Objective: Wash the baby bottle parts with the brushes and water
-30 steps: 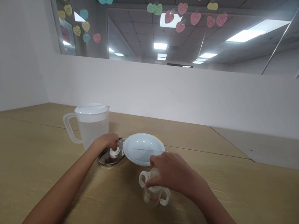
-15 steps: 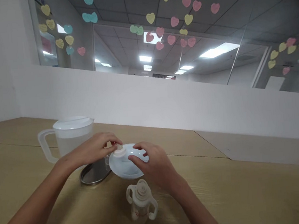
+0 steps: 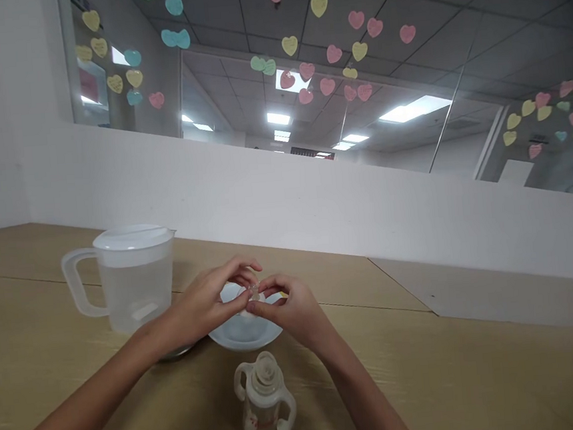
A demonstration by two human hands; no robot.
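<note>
Both hands meet over the white bowl (image 3: 244,339), around a small clear baby bottle nipple (image 3: 254,290) with a white collar. My left hand (image 3: 213,298) pinches it from the left between thumb and fingers. From the right, the thumb and fingertips of my right hand (image 3: 295,311) close on the same nipple. Fingers cover much of it. Nearer to me stands a baby bottle (image 3: 263,398) with two side handles, upright and without a nipple on its neck.
A translucent lidded pitcher (image 3: 136,278) with liquid inside stands behind my left forearm. The edge of a metal tray (image 3: 179,352) peeks out beneath that forearm. Beyond the wooden table (image 3: 381,381) rise a white wall and a window (image 3: 383,59) with heart-shaped notes.
My left hand has moved right with the nipple, over the bowl's middle. My right hand, open before, has closed on the nipple too. The camera view has shifted slightly.
</note>
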